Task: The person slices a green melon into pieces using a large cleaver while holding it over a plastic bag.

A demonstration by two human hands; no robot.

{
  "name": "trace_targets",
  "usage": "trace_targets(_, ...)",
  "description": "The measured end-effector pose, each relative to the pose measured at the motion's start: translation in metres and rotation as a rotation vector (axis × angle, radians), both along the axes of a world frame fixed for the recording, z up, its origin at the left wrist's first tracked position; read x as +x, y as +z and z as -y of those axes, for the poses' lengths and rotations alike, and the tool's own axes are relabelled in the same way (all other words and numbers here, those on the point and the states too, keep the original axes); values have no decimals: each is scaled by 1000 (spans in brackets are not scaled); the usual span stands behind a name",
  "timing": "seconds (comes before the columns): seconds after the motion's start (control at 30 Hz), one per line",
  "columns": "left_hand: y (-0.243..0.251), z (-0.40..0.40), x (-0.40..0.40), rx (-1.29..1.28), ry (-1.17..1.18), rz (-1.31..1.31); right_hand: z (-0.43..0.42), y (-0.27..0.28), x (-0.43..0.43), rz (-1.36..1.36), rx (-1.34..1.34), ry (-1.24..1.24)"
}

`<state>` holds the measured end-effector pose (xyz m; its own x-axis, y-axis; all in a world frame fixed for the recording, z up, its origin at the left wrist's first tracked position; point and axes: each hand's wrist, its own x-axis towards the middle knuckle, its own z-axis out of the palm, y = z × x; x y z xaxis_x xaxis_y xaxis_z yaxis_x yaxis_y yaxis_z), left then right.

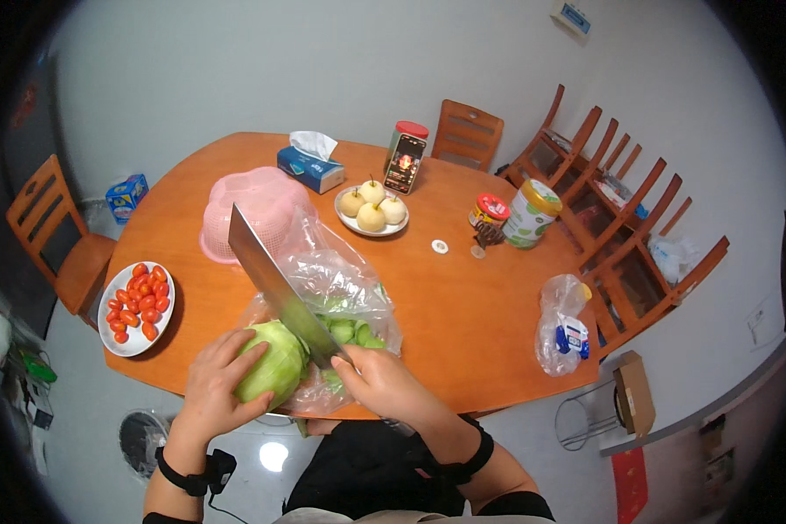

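Observation:
My left hand [221,383] grips a round green cabbage [276,363] from its left side, near the front edge of the wooden table [458,321]. In my right hand [380,380] is the handle of a cleaver [278,288]. Its broad blade points up and away to the left, its lower part close along the cabbage's right side; whether it touches is hard to tell. Behind and to the right of the blade lies a clear plastic bag [330,272], with cut green pieces [353,332] at its front part. The cleaver's handle is mostly hidden by my fingers.
An oval plate of cherry tomatoes [108,334] stands at left. Farther back are an upturned pink plastic basket [255,203], a tissue pack [309,170], a plate of pears [371,216] and a propped phone [404,164]. Cans [530,216] and a plastic bottle [560,327] stand right.

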<state>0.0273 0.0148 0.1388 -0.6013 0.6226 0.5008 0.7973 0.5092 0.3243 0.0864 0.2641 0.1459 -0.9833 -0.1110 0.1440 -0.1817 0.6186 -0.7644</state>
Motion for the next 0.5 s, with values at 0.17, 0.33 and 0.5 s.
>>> trace_targets(0.17,-2,2,-1,15,-6,3,-15,-7,-9,252,-285,37)
trace_targets(0.33,-3,5,-3,5,6,17,-25,-9,-12,391,-478,62)
trace_targets(0.5,-2,6,-4,14,-5,42,-31,-17,-12,408,-536,50)
